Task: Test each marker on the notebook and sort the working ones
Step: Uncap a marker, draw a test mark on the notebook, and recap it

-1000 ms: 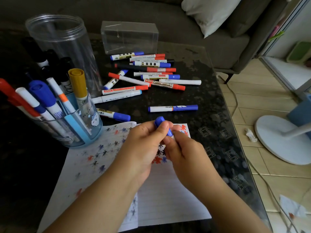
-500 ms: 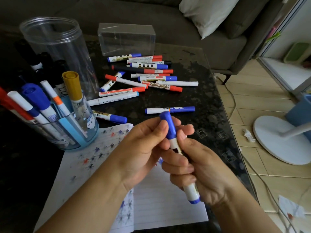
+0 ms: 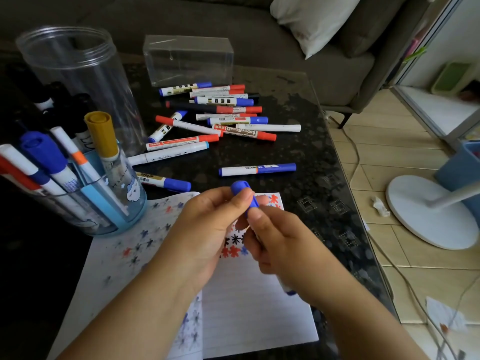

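Since half a second ago our blue marker (image 3: 245,197) tilted flatter over the notebook (image 3: 254,307), left hand (image 3: 207,229) fingers pinching its cap, right hand (image 3: 283,245) gripping the barrel, loose markers (image 3: 220,118) at 12 o'clock on the desk (image 3: 311,157)

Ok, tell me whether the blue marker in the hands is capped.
Capped: the blue cap sits on the marker, pinched by the left hand; the right hand grips the barrel.

Marker (image 3: 245,196) body mostly hidden inside the right hand (image 3: 283,252); only the blue cap shows above the fingers (image 3: 259,222). Nib not visible. Notebook (image 3: 249,302) partly covered under both hands, lower edge cut off.
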`<action>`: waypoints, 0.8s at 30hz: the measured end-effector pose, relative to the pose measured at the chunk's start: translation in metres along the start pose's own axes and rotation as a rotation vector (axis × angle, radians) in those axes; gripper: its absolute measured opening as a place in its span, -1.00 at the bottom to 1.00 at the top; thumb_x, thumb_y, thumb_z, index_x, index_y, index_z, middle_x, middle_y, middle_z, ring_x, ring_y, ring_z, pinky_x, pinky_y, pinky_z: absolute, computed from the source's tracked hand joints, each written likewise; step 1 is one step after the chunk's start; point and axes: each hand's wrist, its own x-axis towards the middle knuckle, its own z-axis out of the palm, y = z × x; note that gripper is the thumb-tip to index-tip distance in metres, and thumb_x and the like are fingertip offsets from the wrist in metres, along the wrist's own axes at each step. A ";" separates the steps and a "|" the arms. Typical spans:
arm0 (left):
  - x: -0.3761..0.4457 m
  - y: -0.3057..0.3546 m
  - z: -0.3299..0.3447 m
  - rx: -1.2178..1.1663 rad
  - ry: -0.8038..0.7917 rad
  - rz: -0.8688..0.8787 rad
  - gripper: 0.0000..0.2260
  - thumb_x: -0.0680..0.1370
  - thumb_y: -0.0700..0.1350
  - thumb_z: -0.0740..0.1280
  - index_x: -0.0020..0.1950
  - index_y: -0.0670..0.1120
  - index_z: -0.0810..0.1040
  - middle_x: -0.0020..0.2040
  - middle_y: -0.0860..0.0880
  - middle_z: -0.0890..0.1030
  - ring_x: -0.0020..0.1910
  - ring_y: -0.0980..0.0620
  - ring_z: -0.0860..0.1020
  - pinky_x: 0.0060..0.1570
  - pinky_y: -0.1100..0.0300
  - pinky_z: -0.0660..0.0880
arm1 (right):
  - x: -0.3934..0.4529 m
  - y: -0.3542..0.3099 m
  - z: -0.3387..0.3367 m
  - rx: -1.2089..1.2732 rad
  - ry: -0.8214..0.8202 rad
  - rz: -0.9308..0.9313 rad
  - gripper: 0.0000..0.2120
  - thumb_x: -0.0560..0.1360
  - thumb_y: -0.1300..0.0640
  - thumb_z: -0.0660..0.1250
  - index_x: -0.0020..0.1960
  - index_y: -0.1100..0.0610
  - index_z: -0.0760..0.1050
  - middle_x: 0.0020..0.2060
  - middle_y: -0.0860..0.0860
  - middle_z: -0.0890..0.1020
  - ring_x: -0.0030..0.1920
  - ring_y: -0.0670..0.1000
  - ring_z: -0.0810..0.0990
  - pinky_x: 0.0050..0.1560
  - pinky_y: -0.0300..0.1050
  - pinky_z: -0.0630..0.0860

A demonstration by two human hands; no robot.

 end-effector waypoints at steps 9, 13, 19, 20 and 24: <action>-0.014 0.012 0.014 -0.128 -0.159 -0.045 -0.83 0.39 -0.03 0.23 -0.22 -0.12 0.50 -0.21 -0.10 0.69 -0.49 0.11 0.57 -0.52 0.30 0.46 | -0.010 -0.010 -0.001 0.388 -0.176 0.135 -0.66 0.60 -0.03 0.09 -0.20 0.17 0.42 -0.51 -0.08 0.35 -0.54 -0.17 0.24 -0.55 -0.36 0.20; -0.004 0.001 0.013 -0.101 0.055 -0.049 -0.83 0.38 -0.02 0.30 -0.29 -0.10 0.58 -0.15 -0.16 0.68 -0.19 -0.01 0.62 -0.24 0.22 0.53 | -0.006 0.000 0.004 -0.404 0.070 -0.148 -0.71 0.58 -0.08 0.05 -0.16 0.05 0.39 -0.47 -0.15 0.45 -0.45 -0.12 0.43 -0.42 -0.30 0.34; 0.005 0.010 -0.003 -0.052 0.212 -0.005 -0.84 0.54 -0.03 0.23 -0.10 -0.10 0.49 -0.15 -0.04 0.71 -0.01 0.08 0.65 0.36 0.01 0.28 | -0.007 0.012 0.002 -0.634 0.143 -0.138 -0.75 0.57 -0.08 0.13 -0.16 0.04 0.41 -0.37 -0.03 0.52 -0.37 -0.07 0.48 -0.36 -0.18 0.41; 0.004 0.009 -0.002 -0.008 0.186 -0.004 -0.83 0.52 -0.01 0.23 -0.08 -0.09 0.51 -0.12 -0.02 0.70 0.02 0.10 0.64 0.36 0.01 0.28 | -0.006 0.011 -0.002 -0.579 0.132 -0.110 -0.72 0.56 -0.10 0.14 -0.19 0.06 0.43 -0.40 0.00 0.51 -0.40 -0.07 0.45 -0.38 -0.18 0.40; 0.000 0.005 -0.003 0.231 0.200 0.013 -0.68 0.38 0.19 0.29 0.00 0.06 0.63 -0.07 0.13 0.66 0.08 0.09 0.57 0.23 0.04 0.41 | -0.008 0.008 -0.017 -0.368 0.047 0.056 -0.73 0.58 -0.06 0.12 -0.16 0.04 0.49 -0.43 -0.08 0.54 -0.42 -0.18 0.49 -0.28 -0.23 0.49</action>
